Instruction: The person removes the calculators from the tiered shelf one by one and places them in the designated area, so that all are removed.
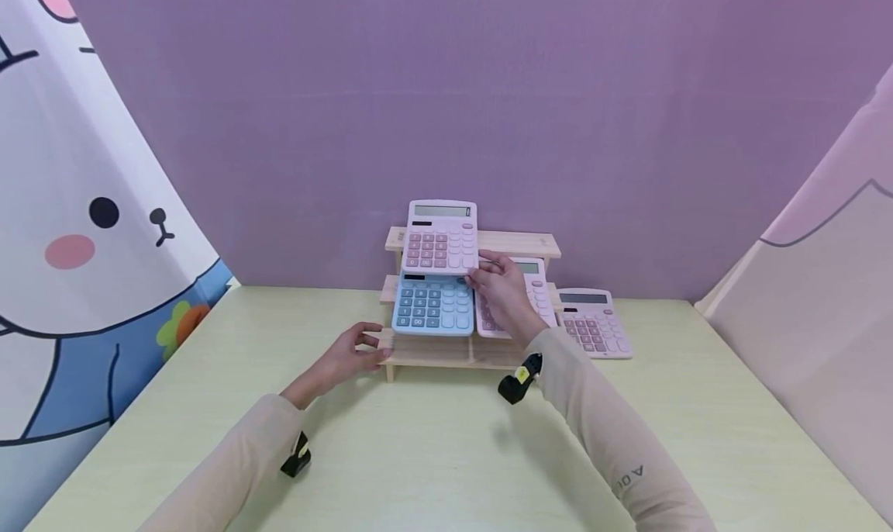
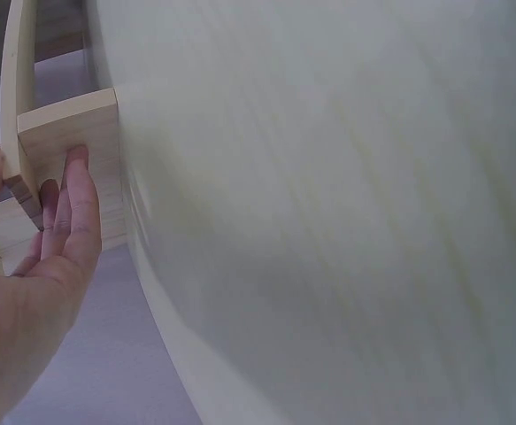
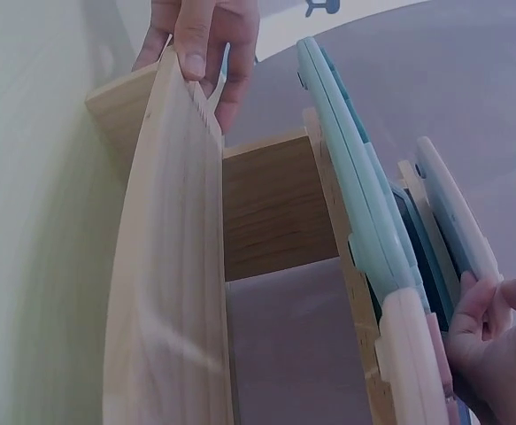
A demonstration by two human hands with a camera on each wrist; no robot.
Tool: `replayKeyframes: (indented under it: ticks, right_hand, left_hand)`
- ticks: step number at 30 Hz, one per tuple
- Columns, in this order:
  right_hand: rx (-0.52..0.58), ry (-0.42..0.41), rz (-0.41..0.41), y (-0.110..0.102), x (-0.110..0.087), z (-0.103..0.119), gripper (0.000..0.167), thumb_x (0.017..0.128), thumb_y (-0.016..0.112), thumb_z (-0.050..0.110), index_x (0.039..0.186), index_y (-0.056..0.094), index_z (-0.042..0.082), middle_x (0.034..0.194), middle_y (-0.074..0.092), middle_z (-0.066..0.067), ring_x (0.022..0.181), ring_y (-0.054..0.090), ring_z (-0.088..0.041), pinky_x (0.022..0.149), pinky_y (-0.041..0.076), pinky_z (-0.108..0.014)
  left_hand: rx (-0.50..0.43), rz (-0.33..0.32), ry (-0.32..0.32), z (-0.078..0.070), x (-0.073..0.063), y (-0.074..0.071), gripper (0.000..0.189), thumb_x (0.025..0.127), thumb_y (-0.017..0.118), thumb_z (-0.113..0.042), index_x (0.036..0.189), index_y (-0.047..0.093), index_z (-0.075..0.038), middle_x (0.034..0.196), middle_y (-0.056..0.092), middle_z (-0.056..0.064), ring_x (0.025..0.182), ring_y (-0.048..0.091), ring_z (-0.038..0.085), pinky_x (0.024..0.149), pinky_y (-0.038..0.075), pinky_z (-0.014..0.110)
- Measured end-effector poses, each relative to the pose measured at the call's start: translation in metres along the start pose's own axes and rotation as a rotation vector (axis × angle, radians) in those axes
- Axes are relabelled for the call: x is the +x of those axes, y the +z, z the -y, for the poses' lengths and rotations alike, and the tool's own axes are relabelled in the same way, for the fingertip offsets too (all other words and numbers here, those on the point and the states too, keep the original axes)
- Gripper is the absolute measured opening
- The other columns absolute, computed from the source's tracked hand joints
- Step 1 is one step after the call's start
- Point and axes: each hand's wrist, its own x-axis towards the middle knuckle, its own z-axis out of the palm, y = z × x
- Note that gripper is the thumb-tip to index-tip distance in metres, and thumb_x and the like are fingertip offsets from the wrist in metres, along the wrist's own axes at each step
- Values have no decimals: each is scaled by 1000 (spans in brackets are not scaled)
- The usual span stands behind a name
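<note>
A three-step wooden display rack point(image 1: 432, 352) stands on the table. On its top step a pink calculator point(image 1: 439, 237) leans at the left. My right hand point(image 1: 504, 288) pinches that calculator's lower right corner between thumb and fingers; the right wrist view shows the fingertips at its edge point(image 3: 457, 208). One step down sit a blue calculator point(image 1: 432, 307) at the left and a second pink calculator point(image 1: 539, 288), partly hidden behind my right hand. My left hand point(image 1: 349, 351) grips the left end of the lowest step, thumb above and fingers underneath in the left wrist view.
Right of the rack, another pink calculator point(image 1: 600, 326) lies close by, its left edge hidden. Behind the pale table point(image 1: 446, 454) rises a purple backdrop point(image 1: 446, 113). Printed cloth point(image 1: 105, 284) hangs along the left side, and a pale pink cloth point(image 1: 823, 315) along the right.
</note>
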Motion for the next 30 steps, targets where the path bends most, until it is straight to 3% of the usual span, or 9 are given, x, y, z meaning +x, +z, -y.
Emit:
replayKeyframes:
  ticks: [20, 30]
  right_hand:
    - [69, -1, 6, -2, -6, 5, 48, 84, 53, -11, 128, 46, 7, 101, 54, -6, 85, 58, -13, 90, 51, -24]
    - [66, 2, 14, -10, -11, 11, 50, 83, 54, -11, 129, 44, 6, 98, 53, -4, 80, 57, -11, 89, 51, -24]
  left_hand:
    - [7, 16, 31, -1, -1, 0, 63, 87, 62, -21, 136, 30, 3, 114, 46, 23, 86, 62, 17, 80, 57, 33]
    - [16, 5, 15, -3, -2, 0, 61, 88, 62, -19, 136, 31, 1, 114, 47, 22, 84, 61, 16, 80, 56, 34]
